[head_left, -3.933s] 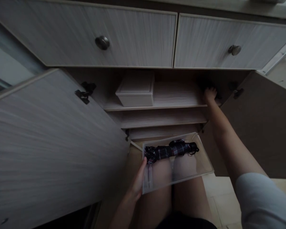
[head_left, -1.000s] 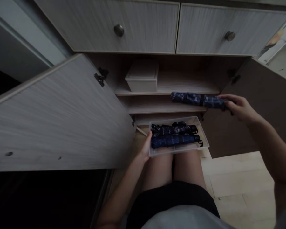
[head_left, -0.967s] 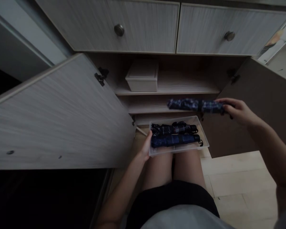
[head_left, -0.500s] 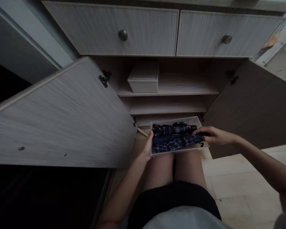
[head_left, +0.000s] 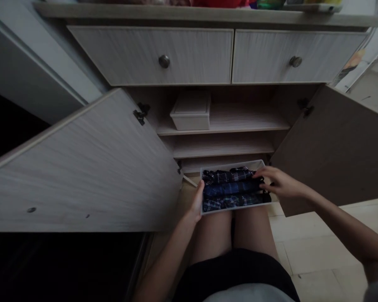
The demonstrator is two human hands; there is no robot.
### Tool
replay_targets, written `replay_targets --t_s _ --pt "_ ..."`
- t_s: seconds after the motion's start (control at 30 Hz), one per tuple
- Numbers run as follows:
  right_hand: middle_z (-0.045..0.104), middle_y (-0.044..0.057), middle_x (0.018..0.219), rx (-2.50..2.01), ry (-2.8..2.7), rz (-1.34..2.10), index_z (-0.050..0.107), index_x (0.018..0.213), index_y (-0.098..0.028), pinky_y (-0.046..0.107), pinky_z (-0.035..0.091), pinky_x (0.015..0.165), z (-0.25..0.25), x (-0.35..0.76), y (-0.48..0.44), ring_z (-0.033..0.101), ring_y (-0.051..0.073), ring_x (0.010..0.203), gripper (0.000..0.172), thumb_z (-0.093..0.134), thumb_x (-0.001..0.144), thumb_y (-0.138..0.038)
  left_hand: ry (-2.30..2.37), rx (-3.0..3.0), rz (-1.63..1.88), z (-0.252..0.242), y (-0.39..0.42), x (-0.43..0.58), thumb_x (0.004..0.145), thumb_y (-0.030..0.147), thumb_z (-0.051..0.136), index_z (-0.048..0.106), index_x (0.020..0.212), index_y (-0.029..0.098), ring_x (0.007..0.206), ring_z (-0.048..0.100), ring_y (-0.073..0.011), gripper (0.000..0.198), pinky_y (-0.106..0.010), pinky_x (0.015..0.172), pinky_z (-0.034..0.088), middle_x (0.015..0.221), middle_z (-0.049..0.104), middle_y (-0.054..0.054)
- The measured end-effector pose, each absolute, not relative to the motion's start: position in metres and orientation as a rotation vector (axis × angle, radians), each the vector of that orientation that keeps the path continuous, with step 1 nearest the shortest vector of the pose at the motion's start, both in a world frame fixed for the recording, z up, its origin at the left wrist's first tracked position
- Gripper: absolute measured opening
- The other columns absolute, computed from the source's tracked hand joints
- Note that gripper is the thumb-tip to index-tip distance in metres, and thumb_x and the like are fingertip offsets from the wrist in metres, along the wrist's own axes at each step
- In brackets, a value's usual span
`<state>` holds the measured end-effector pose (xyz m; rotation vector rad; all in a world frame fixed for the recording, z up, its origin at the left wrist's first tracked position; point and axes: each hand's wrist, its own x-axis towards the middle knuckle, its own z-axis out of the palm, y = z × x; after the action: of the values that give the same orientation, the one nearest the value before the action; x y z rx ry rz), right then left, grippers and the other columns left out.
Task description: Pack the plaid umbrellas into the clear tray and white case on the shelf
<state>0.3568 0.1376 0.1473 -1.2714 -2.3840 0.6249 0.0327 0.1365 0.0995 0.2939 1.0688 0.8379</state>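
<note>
A clear plastic bin rests on my knees in front of an open cabinet. Three folded plaid umbrellas lie side by side in it: a dark one with red lines at the back, a blue one in the middle, a blue-and-white one at the front. My left hand grips the bin's left edge. My right hand rests at the bin's right end, its fingers curled over the umbrella handles.
Both cabinet doors stand open, the left door wide and close, the right door beside my right arm. A lidded white box sits on the top shelf. Two drawers with round knobs are above. Pale floor tiles lie at right.
My right hand took a third plaid umbrella from the shelf, carried it down and laid it in the bin at the front. Earlier the bin held one umbrella, then two.
</note>
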Motion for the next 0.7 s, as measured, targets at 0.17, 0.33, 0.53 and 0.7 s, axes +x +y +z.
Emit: replay_targets --t_s 0.17,0.33,0.53,0.7 --pt "0.065 0.014 0.128 -1.655 -1.521 1.011 0.063 0.128 -0.023 0.055 0.047 0.106 0.109 0.371 0.135 0.059 0.034 0.123 0.066 0.057 0.084 -0.071 1.077 0.301 0.835 0.103 0.135 0.032 0.097 0.057 0.044 0.047 0.150 0.021 0.117 0.068 -0.0287 0.064 -0.045 0.102 0.054 0.128 0.071 -0.013" --pt "0.061 0.004 0.142 -1.470 -1.202 1.393 0.062 0.134 -0.030 0.056 0.029 0.121 0.074 0.348 0.118 0.042 0.033 0.143 0.074 0.060 0.078 -0.078 1.069 0.311 0.882 0.099 0.133 0.034 0.098 0.056 0.045 0.046 0.151 0.021 0.118 0.068 -0.0278 0.063 -0.044 0.104 0.053 0.129 0.070 -0.013" --pt "0.055 -0.001 0.148 -1.375 -1.076 1.486 0.056 0.141 -0.035 0.054 0.025 0.123 0.079 0.339 0.116 0.039 0.030 0.146 0.069 0.061 0.081 -0.069 1.043 0.312 0.867 0.105 0.130 0.037 0.100 0.053 0.039 0.045 0.151 0.019 0.117 0.068 -0.0281 0.062 -0.046 0.105 0.053 0.127 0.071 -0.013" --pt "0.056 -0.003 0.147 -1.359 -1.029 1.488 0.056 0.139 -0.036 0.052 0.025 0.124 0.078 0.339 0.116 0.040 0.027 0.146 0.063 0.063 0.082 -0.063 0.958 0.332 0.875 0.101 0.131 0.033 0.100 0.053 0.038 0.047 0.150 0.018 0.115 0.069 -0.0295 0.062 -0.048 0.106 0.051 0.124 0.072 -0.013"
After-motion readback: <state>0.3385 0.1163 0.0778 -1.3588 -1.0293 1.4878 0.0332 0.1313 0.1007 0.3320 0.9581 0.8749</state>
